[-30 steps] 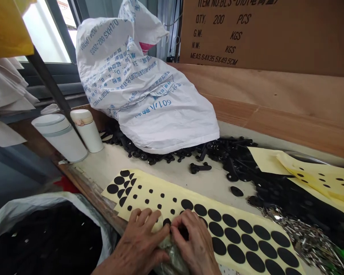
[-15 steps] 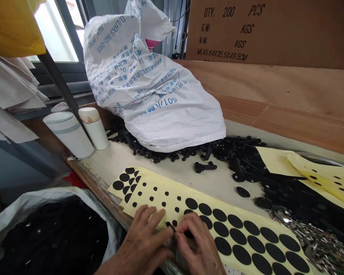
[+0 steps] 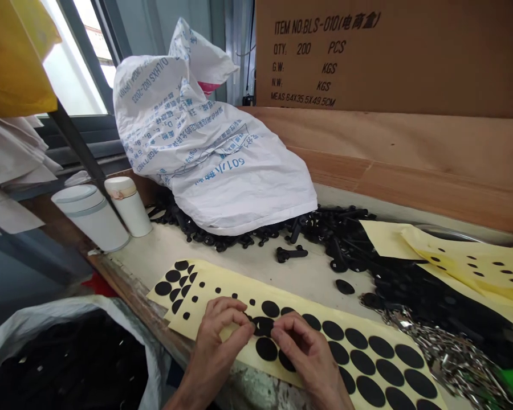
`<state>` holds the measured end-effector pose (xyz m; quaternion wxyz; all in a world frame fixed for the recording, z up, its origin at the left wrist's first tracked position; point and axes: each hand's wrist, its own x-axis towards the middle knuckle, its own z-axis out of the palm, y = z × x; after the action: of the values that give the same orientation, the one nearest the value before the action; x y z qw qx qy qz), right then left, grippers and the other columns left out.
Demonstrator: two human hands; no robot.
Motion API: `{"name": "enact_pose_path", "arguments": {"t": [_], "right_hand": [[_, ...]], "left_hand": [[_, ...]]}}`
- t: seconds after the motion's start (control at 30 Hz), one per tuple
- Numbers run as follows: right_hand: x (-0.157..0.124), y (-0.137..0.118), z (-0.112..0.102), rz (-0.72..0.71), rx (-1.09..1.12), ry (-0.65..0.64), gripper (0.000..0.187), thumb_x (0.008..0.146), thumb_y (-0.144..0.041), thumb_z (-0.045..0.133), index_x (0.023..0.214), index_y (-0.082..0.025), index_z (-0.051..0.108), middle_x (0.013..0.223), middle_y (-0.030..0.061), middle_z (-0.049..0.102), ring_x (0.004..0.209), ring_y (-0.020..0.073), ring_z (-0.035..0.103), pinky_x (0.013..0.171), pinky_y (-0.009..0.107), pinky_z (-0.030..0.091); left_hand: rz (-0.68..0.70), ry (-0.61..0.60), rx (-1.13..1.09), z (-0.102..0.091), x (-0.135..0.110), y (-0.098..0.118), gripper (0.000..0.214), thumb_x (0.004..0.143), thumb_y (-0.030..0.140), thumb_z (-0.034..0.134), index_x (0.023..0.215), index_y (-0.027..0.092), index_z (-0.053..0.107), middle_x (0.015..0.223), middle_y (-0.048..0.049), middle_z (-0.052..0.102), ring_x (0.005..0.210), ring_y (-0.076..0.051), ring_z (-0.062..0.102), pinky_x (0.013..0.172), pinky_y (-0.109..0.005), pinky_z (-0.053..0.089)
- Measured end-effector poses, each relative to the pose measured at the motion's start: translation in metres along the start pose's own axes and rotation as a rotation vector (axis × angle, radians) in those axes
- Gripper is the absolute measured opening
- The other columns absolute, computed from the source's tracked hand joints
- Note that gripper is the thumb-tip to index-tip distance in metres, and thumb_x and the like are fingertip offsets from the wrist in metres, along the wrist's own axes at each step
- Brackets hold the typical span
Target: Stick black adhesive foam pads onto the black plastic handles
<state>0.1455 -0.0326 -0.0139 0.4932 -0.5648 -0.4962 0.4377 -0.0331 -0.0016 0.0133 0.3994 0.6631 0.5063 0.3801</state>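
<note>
A yellow backing sheet [image 3: 277, 287] lies along the table's near edge, carrying rows of large black round stickers [image 3: 357, 338] and several small black dots [image 3: 218, 291]. Above it, my left hand [image 3: 217, 341] is closed in a pinch, thumb against fingertips. My right hand [image 3: 305, 353] faces it, also pinching with curled fingers. Between the fingertips is a small black piece [image 3: 261, 326]; it merges with the black sticker behind it, so its exact shape cannot be made out. Beyond the sheet lie a black part with a stem [image 3: 291, 254] and a loose black disc [image 3: 345, 286].
A white printed sack [image 3: 239, 193] rests on a heap of black parts [image 3: 325, 228]. Small metal pieces [image 3: 448, 359] and yellow sheets [image 3: 436, 250] lie right. Two white cups stand left, including a tumbler [image 3: 92, 219]. A lined bag [image 3: 154, 341] of black pieces sits lower left.
My hands have lifted from low over the sheet's near edge, the left one turning from flat to a pinch. The black piece is now between both fingertips. The camera view has shifted.
</note>
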Motion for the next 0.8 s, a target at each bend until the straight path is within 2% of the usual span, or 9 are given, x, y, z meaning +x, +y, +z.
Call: {"name": "enact_pose_path", "arguments": {"t": [0.07, 0.13, 0.23, 0.33, 0.43, 0.57, 0.67, 0.73, 0.8], "right_hand": [[0.002, -0.005, -0.006, 0.014, 0.013, 0.026, 0.025, 0.078, -0.040, 0.064, 0.065, -0.019, 0.062, 0.064, -0.0018, 0.051, 0.056, 0.0130, 0.047, 0.050, 0.023, 0.039], [0.005, -0.009, -0.012, 0.027, 0.044, 0.111, 0.026, 0.077, -0.041, 0.065, 0.064, -0.019, 0.060, 0.060, -0.0034, 0.047, 0.054, 0.0123, 0.043, 0.049, 0.023, 0.036], [0.009, -0.010, -0.024, -0.039, 0.010, 0.259, 0.026, 0.079, -0.042, 0.063, 0.065, -0.020, 0.059, 0.062, -0.0025, 0.049, 0.056, 0.0136, 0.043, 0.053, 0.025, 0.038], [0.013, -0.008, -0.037, -0.147, -0.041, 0.411, 0.024, 0.081, -0.042, 0.060, 0.068, -0.021, 0.058, 0.069, -0.0007, 0.052, 0.060, 0.0154, 0.047, 0.058, 0.026, 0.042], [0.012, -0.010, -0.048, -0.116, -0.021, 0.550, 0.024, 0.082, -0.044, 0.059, 0.074, -0.022, 0.055, 0.070, -0.0001, 0.053, 0.063, 0.0168, 0.050, 0.057, 0.027, 0.042], [0.011, -0.019, -0.054, 0.006, 0.076, 0.629, 0.027, 0.079, -0.048, 0.063, 0.077, -0.022, 0.056, 0.064, -0.0027, 0.051, 0.060, 0.0153, 0.048, 0.057, 0.026, 0.041], [0.012, -0.023, -0.056, 0.064, 0.098, 0.668, 0.029, 0.076, -0.050, 0.064, 0.080, -0.022, 0.059, 0.061, -0.0039, 0.051, 0.060, 0.0146, 0.047, 0.058, 0.026, 0.041], [0.010, -0.022, -0.057, 0.088, 0.080, 0.683, 0.032, 0.074, -0.052, 0.066, 0.083, -0.022, 0.060, 0.063, -0.0035, 0.054, 0.063, 0.0154, 0.048, 0.059, 0.027, 0.041], [0.004, -0.017, -0.058, 0.065, 0.070, 0.654, 0.033, 0.071, -0.051, 0.069, 0.085, -0.022, 0.060, 0.070, -0.0019, 0.059, 0.066, 0.0162, 0.052, 0.063, 0.028, 0.043]], "left_hand": [[-0.034, -0.033, -0.092, 0.010, 0.005, 0.004, 0.015, 0.077, 0.027, 0.063, 0.063, 0.022, 0.065, 0.094, -0.0055, 0.066, 0.103, -0.026, 0.053, 0.094, -0.041, 0.039], [-0.049, -0.085, -0.142, 0.020, 0.013, 0.010, 0.019, 0.081, 0.029, 0.060, 0.064, 0.021, 0.065, 0.086, -0.0052, 0.066, 0.094, -0.024, 0.057, 0.087, -0.037, 0.043], [0.053, -0.130, -0.040, 0.038, 0.036, 0.021, 0.027, 0.088, 0.031, 0.051, 0.069, 0.020, 0.066, 0.078, -0.0047, 0.065, 0.083, -0.022, 0.059, 0.079, -0.033, 0.045], [0.222, -0.100, 0.209, 0.060, 0.074, 0.029, 0.015, 0.087, 0.026, 0.052, 0.088, 0.021, 0.066, 0.090, -0.0061, 0.064, 0.092, -0.024, 0.056, 0.086, -0.037, 0.042], [0.250, -0.099, 0.302, 0.084, 0.119, 0.029, 0.025, 0.081, 0.020, 0.057, 0.105, 0.020, 0.061, 0.109, -0.0091, 0.060, 0.106, -0.028, 0.049, 0.095, -0.045, 0.035], [0.175, -0.177, 0.266, 0.105, 0.156, 0.027, 0.012, 0.072, 0.011, 0.062, 0.082, 0.017, 0.063, 0.109, -0.0108, 0.059, 0.112, -0.030, 0.047, 0.100, -0.045, 0.030], [0.049, -0.238, 0.157, 0.109, 0.149, 0.029, 0.009, 0.071, 0.013, 0.061, 0.078, 0.018, 0.062, 0.100, -0.0084, 0.061, 0.104, -0.028, 0.054, 0.091, -0.040, 0.039], [-0.084, -0.276, 0.037, 0.105, 0.127, 0.033, 0.011, 0.076, 0.023, 0.058, 0.085, 0.018, 0.063, 0.090, -0.0056, 0.063, 0.087, -0.023, 0.061, 0.074, -0.032, 0.047], [-0.239, -0.298, -0.111, 0.098, 0.097, 0.038, 0.024, 0.082, 0.035, 0.051, 0.097, 0.019, 0.062, 0.081, -0.0031, 0.064, 0.063, -0.016, 0.061, 0.054, -0.025, 0.046]]}}
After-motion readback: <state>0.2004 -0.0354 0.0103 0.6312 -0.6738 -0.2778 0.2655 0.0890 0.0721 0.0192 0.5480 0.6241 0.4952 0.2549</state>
